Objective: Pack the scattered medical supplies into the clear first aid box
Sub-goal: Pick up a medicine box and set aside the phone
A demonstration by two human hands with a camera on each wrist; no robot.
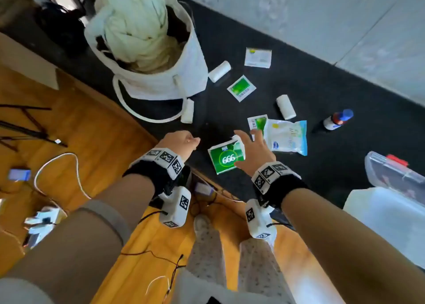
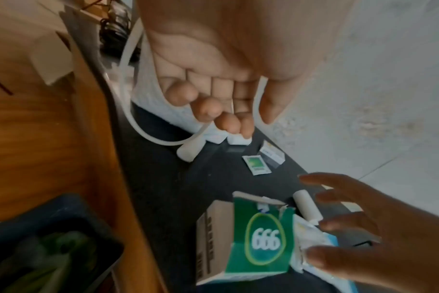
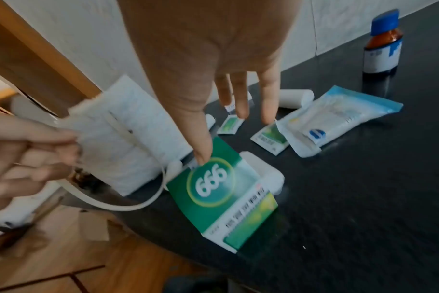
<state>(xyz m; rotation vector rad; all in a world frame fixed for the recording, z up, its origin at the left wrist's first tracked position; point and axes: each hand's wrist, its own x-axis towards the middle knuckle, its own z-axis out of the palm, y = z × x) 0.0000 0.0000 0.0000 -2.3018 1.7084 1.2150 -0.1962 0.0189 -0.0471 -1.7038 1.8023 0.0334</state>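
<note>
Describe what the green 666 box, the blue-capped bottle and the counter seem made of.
Green 666 box: printed cardboard, slightly glossy; its flap is torn and ragged.
Bottle: amber glass or plastic, can't tell; paper label, blue plastic-looking cap.
Counter: dark speckled stone-like slab, matte.

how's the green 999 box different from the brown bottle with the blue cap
The green 999 box lies flat on the dark counter; the brown bottle stands upright. The box sits right under the spread right hand, while the bottle stands farther off, with nothing touching it. The box's top end is torn open; the bottle's cap is on. Both rest on the counter, outside the clear first aid box.
</note>
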